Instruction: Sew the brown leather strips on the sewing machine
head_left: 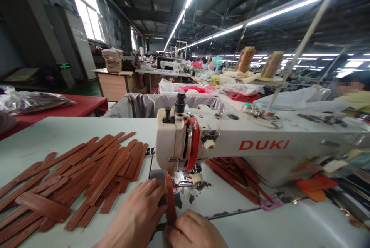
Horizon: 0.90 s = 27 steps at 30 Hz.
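Note:
A narrow brown leather strap (pixel 170 198) lies under the presser foot (pixel 179 180) of a white DUKI sewing machine (pixel 260 145). My left hand (pixel 138 215) rests flat on the table, fingers against the strap's left side. My right hand (pixel 192 232) pinches the strap's near end at the bottom of the view. Both hands hold the strap in line with the needle.
Several brown leather straps (pixel 72 182) are spread on the table to the left, and more (pixel 237 174) lie behind the machine arm. Thread cones (pixel 245 59) stand on a rack. A red-covered table (pixel 75 105) is at left; a person (pixel 355 93) sits far right.

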Available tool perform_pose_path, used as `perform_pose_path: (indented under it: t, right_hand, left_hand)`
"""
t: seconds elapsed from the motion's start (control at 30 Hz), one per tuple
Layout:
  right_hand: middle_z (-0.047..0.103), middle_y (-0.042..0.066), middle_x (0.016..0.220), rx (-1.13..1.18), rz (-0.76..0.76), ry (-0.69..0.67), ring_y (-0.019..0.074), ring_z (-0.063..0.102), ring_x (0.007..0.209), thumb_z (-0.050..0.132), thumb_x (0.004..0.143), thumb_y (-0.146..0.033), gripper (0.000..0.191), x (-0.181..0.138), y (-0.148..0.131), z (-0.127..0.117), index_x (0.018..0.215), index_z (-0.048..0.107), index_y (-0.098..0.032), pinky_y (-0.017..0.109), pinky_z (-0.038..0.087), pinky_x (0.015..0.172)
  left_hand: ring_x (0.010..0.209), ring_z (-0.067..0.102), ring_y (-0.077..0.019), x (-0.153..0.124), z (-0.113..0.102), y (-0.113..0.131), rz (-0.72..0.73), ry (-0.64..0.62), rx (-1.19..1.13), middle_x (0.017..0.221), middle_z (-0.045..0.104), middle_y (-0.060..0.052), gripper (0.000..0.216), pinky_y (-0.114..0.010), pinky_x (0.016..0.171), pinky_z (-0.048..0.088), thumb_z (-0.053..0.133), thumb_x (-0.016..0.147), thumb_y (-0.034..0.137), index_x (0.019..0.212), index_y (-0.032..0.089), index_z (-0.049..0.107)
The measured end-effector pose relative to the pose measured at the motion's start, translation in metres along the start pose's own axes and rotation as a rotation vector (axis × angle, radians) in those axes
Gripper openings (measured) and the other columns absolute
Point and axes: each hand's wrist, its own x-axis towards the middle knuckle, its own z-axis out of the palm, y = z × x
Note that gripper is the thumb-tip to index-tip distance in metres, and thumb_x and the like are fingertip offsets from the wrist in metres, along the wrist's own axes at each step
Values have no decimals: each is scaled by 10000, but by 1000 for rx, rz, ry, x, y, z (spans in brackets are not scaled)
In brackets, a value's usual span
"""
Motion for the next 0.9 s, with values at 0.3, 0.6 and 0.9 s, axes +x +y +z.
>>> perform_pose_path:
  t: [0.3,0.6,0.9]
  right_hand:
    - [625,-18,654,-19,-2,15,150,602,577,594,802,-134,131,-4,4,13,742,606,-249,279,441,468]
    - [617,-5,614,53,-88,116,165,566,547,528,916,-280,248,15,1,-16,705,652,-240,273,471,493]
    - [733,61,832,-237,364,-123,237,705,794,530,873,-129,189,49,102,-80,879,703,-206,330,525,731]
  left_hand:
    - [1112,660,-193,-3,2,-2,380,128,147,1174,700,-85,474,-263,1046,455,410,937,111,1408,156,432]
    - [1076,668,-198,3,-1,-1,411,118,8,1139,702,-82,455,-270,1009,499,383,960,146,1410,184,435]
    - [1119,654,-179,2,4,-2,309,87,-54,1194,674,-61,441,-188,989,482,433,948,175,1385,212,466]
